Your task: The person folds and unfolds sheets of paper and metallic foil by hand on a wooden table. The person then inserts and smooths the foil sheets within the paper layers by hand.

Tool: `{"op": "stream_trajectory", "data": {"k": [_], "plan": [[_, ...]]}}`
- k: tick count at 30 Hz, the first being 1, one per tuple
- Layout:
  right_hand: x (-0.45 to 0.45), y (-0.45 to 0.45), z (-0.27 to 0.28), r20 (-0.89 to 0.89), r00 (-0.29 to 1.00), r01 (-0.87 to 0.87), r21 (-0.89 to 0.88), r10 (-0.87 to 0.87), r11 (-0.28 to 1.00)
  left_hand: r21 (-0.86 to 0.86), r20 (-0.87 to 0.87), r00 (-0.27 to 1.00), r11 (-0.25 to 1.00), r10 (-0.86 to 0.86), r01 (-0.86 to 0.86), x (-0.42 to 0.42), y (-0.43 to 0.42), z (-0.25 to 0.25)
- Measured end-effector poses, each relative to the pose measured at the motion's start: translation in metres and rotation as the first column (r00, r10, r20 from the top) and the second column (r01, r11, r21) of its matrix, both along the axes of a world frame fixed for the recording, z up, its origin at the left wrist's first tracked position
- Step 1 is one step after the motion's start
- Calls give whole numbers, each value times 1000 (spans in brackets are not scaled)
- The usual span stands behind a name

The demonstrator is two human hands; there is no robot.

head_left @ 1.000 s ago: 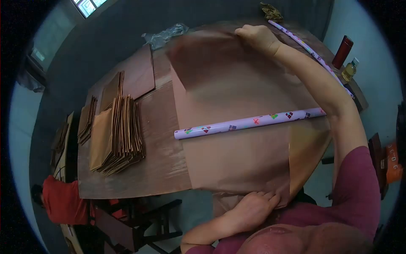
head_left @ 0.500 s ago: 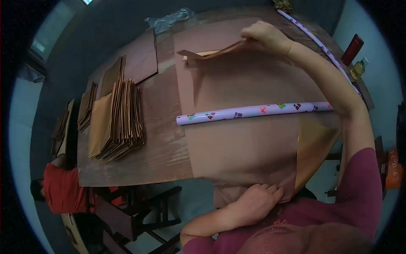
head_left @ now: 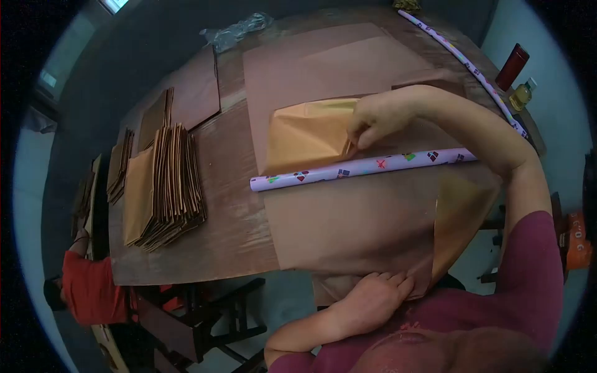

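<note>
A large sheet of brown kraft paper (head_left: 348, 233) spreads over the table and hangs past its near edge. Across it lies a lilac patterned roll (head_left: 373, 165). Beyond the roll, the far part of the paper is folded over, showing a golden-tan underside (head_left: 311, 127). My right hand (head_left: 376, 118) is closed on the edge of this folded part, thumb and fingers pinched together. Low at the near edge, my left hand (head_left: 376, 298) lies on the paper, its fingers laid flat against it; the thumb is hidden.
A stack of folded brown paper pieces (head_left: 165, 186) stands on the left of the table (head_left: 239, 217). Clear plastic (head_left: 236, 32) lies at the far edge. A second patterned roll (head_left: 463, 59), a red container (head_left: 513, 65) and a bottle (head_left: 522, 94) are at right. A person in red (head_left: 90, 289) is at left.
My right hand has come down and nearer with the paper's far edge, folding it over so the tan underside shows. My left hand stays on the near edge.
</note>
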State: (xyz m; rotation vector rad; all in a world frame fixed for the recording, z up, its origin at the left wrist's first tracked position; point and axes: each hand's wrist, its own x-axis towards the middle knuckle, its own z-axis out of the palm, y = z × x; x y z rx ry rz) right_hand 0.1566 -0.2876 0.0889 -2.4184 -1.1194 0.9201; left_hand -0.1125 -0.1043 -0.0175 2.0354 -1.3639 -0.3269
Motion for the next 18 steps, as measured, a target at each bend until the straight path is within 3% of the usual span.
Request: {"op": "stream_trajectory", "data": {"k": [1,2,3,5,6,7,10,12,14,15,16,18], "plan": [[-6,0,0,-52,997,-63,13,64,998,6,0,1000,1000,5,-5,1,0,0],[-9,-2,-1,-212,976,-76,-77,58,994,3,-2,1000,1000,-5,5,2,0,1],[-18,0,6,-214,976,-64,-81,45,995,0,9,1000,1000,6,-6,3,0,1],[-39,2,33,-92,994,-78,-261,55,962,-9,15,1000,1000,7,-7,7,-1,5],[-43,1,36,103,970,-174,-341,221,924,43,-27,999,999,-21,22,9,0,8],[-46,-5,36,90,972,-174,-342,216,923,93,-77,996,994,-42,49,9,-1,9],[-47,-20,25,375,892,-140,-305,254,942,84,-71,997,996,-25,31,10,0,10],[-38,-24,13,640,751,146,-404,165,903,92,-71,997,995,-25,31,12,1,13],[-34,-35,9,759,641,221,-323,112,920,96,-73,997,994,-35,42,11,0,14],[-28,-44,11,813,553,119,-296,185,948,105,-73,997,994,-37,45,10,-1,12],[-28,-52,9,812,555,122,-297,183,947,114,-71,997,992,-39,47,9,-1,11],[-29,-64,10,944,233,12,-243,234,970,115,-63,997,992,-42,49,9,-2,12]]}}
